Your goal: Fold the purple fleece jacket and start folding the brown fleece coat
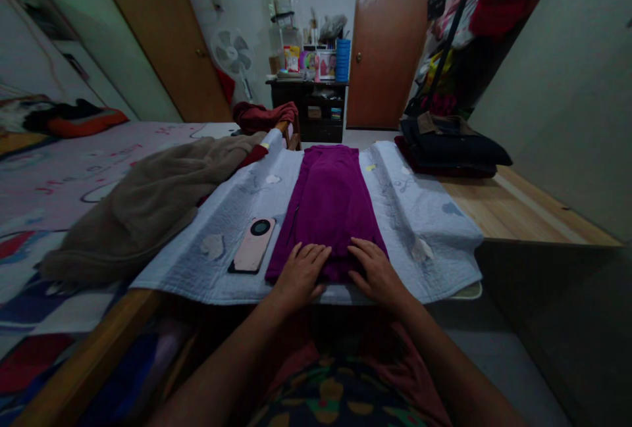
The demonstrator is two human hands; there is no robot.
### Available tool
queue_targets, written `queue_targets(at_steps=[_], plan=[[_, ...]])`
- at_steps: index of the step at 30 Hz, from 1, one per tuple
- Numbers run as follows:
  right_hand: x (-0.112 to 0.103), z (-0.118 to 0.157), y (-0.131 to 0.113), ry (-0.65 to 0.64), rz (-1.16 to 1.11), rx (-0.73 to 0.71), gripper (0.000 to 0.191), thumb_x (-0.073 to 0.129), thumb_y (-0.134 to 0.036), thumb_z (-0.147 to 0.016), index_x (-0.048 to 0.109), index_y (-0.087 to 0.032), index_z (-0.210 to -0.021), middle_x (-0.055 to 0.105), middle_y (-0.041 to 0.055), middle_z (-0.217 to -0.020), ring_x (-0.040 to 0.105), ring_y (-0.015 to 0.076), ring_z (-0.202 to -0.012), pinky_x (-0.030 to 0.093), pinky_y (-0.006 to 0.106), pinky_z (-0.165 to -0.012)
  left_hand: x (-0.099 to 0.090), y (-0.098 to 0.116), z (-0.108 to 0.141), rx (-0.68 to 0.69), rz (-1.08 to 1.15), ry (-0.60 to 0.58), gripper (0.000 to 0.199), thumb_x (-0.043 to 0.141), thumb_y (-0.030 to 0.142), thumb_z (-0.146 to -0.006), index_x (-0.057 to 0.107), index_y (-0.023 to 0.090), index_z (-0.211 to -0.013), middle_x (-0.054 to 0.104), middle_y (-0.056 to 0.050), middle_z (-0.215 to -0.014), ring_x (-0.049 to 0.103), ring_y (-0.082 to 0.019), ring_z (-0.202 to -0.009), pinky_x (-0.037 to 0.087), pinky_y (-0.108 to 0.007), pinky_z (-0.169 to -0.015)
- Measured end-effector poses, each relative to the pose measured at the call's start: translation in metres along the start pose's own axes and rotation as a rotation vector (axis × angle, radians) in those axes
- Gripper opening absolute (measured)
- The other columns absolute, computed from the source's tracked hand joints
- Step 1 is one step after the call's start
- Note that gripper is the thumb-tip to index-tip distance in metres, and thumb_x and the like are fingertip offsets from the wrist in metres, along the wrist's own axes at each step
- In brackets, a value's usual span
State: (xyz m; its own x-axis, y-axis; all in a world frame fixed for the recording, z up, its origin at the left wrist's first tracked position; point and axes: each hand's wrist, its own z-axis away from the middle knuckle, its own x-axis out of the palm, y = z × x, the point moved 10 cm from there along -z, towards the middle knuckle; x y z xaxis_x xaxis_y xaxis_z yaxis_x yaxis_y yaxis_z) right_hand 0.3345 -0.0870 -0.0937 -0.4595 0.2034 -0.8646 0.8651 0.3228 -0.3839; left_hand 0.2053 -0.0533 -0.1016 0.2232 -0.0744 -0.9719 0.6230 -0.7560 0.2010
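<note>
A purple garment [334, 197], folded into a long narrow shape, lies on a pale quilted cloth [419, 216]. Its near end is under my two hands. My left hand [302, 274] rests on the near left part of the garment, fingers stretched forward and the thumb pointing inward. On the near right part lies my right hand [375, 270], its fingers spread and pointing in toward the middle. Neither hand grips the fabric. Just left of the garment, a pink phone [249, 252] with a round black camera ring lies on the cloth.
A brown fleece piece [143, 203] lies to the left, over the bed [99, 164] and the cloth's edge. Folded dark clothes [451, 144] are stacked at the right by a wooden board [533, 206]. Behind stand a fan [232, 52] and a dark shelf [320, 127].
</note>
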Motion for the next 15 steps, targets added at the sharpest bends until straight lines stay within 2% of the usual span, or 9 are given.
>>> queue_targets(at_steps=[2, 5, 9, 15], plan=[[0.01, -0.003, -0.011, -0.069, 0.007, -0.012, 0.066, 0.061, -0.028, -0.079, 0.044, -0.014, -0.141, 0.043, 0.0148, -0.147, 0.036, 0.0277, -0.135, 0.029, 0.047, -0.113, 0.003, -0.001, 0.0, 0.015, -0.005, -0.027, 0.073, 0.064, 0.028, -0.077, 0.035, 0.022, -0.144, 0.047, -0.009, -0.144, 0.037, -0.027, -0.133, 0.015, -0.049, -0.117], [0.026, -0.006, -0.016, -0.159, 0.06, -0.001, 0.084, 0.067, -0.03, -0.071, 0.035, -0.014, -0.147, 0.038, 0.0154, -0.15, 0.034, 0.0307, -0.135, 0.026, 0.049, -0.113, 0.005, 0.001, -0.004, 0.032, -0.007, -0.043, 0.072, 0.062, 0.023, -0.074, 0.037, 0.021, -0.141, 0.049, -0.009, -0.142, 0.039, -0.026, -0.131, 0.014, -0.048, -0.117], [0.031, -0.011, -0.014, -0.207, 0.098, 0.013, 0.081, 0.063, -0.026, -0.07, 0.037, -0.012, -0.146, 0.041, 0.0147, -0.148, 0.037, 0.0291, -0.132, 0.028, 0.046, -0.111, 0.003, 0.009, -0.011, 0.055, -0.02, -0.049, 0.071, 0.061, 0.018, -0.069, 0.041, 0.018, -0.137, 0.054, -0.01, -0.134, 0.044, -0.026, -0.126, 0.017, -0.046, -0.117], [0.025, -0.019, -0.019, -0.24, 0.146, 0.012, 0.072, 0.06, -0.025, -0.072, 0.044, -0.011, -0.141, 0.048, 0.0139, -0.142, 0.043, 0.0291, -0.124, 0.033, 0.044, -0.105, -0.002, 0.017, -0.016, 0.082, -0.029, 0.002, 0.057, 0.058, 0.015, -0.066, 0.052, 0.013, -0.122, 0.062, -0.014, -0.114, 0.054, -0.029, -0.11, 0.035, -0.043, -0.105]])
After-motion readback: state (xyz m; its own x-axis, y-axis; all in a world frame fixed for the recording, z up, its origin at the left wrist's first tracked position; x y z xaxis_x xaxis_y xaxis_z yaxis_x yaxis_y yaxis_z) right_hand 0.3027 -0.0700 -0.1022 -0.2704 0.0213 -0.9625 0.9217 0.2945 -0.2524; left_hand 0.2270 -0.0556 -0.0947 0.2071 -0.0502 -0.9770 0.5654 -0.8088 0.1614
